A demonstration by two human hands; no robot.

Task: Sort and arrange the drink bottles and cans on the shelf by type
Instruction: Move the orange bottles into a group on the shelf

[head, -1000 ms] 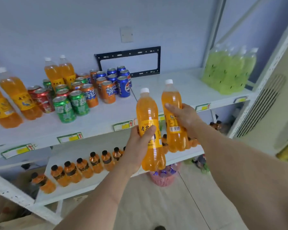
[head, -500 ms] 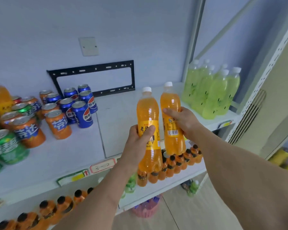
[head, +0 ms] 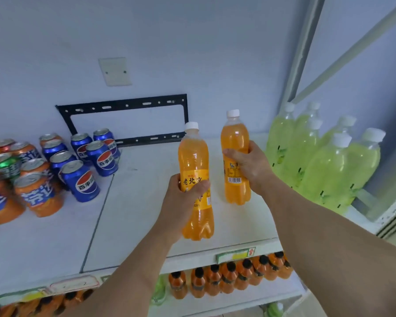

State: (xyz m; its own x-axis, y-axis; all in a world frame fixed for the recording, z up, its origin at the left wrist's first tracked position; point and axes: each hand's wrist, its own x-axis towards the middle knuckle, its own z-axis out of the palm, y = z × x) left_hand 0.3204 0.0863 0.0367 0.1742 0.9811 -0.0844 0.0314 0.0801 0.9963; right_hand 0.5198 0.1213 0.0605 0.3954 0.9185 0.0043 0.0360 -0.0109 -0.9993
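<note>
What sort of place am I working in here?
Likely a small shop or a mock-up of one: white retail shelving with price-tag strips on the front edge, stocked with blue cola cans, green drink bottles and small orange bottles below.

I have only one view, from the head-worn camera, so nothing overlaps with a second angle. It looks forward and down from above the upper shelf (head: 133,225), facing the back wall (head: 192,42). It sits close: both forearms enter from the bottom edge and the hands fall near mid-frame. The wide lens bends the shelf upright (head: 306,53) on the right. A strip of the lower shelf (head: 249,300) shows beneath the front edge.
</note>
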